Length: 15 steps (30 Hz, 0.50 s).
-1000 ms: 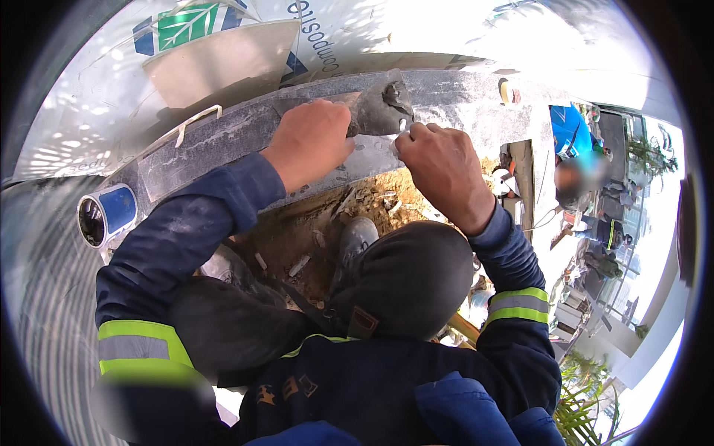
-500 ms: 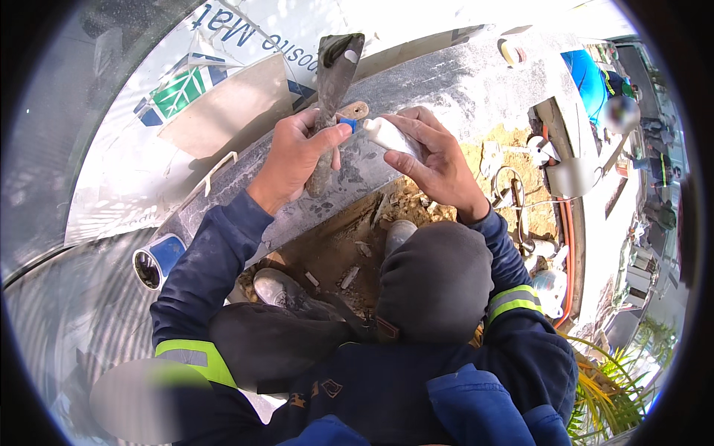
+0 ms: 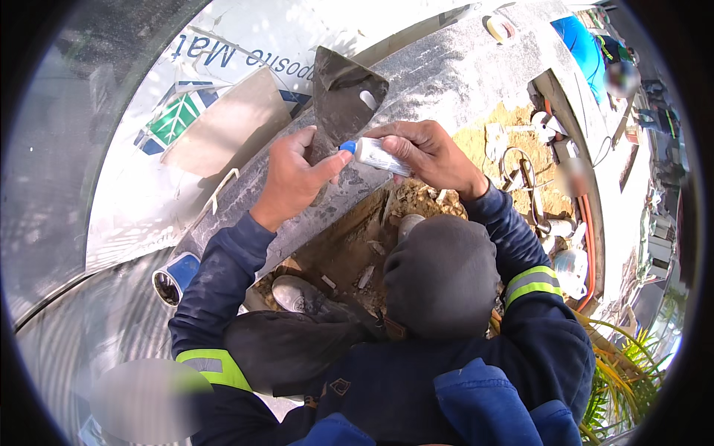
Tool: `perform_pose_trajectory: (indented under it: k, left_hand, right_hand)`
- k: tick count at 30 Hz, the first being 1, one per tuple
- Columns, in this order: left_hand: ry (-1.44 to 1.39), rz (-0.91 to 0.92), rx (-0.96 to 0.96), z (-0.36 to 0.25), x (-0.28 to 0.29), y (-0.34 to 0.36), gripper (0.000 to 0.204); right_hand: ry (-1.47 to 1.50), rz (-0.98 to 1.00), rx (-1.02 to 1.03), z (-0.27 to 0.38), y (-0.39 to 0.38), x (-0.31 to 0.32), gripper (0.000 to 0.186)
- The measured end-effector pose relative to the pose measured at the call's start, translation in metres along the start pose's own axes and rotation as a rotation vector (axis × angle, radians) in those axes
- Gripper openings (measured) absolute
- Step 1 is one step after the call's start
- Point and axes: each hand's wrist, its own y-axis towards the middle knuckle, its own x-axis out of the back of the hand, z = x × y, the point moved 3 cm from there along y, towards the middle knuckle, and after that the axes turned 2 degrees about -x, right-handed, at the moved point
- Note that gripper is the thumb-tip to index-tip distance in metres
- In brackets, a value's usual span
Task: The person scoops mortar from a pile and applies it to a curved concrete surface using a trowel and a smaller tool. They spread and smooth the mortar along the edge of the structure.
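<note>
From where I stand, the biggest thing is the long, dusty grey slab (image 3: 439, 82) running from the left of the frame up to the upper right. Above it, at upper centre, stands a flat trowel (image 3: 342, 93) with a broad dark-grey blade and a pale dab on its face; its handle appears tucked in the person's left hand (image 3: 294, 177). That hand is closed around it, thumb reaching to the cap. The right hand (image 3: 439, 154) grips a small, soft white tube (image 3: 381, 156) near mid-frame, above the trench. At its left end sits a little blue plastic cap (image 3: 347, 147); whether it is fully seated I cannot tell. To my eye, this goes best with cap and tube kept in line, the right fingers light so nothing squeezes out, and the blade held clear of both wrists.
</note>
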Motion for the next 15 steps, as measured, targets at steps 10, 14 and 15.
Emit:
perform_pose_trajectory:
  k: [10, 14, 15]
  left_hand:
    - [-0.029, 0.027, 0.055, 0.008, -0.006, 0.000, 0.024]
    - [-0.028, -0.005, 0.059, 0.002, -0.010, 0.000, 0.019]
    - [-0.028, 0.004, 0.075, 0.002, -0.012, 0.001, 0.021]
  right_hand:
    - [0.097, -0.060, 0.118, -0.033, 0.001, -0.008, 0.035]
    - [-0.015, -0.164, 0.125, -0.027, -0.006, -0.005, 0.039]
    - [-0.100, -0.234, 0.165, -0.026, -0.008, -0.001, 0.041]
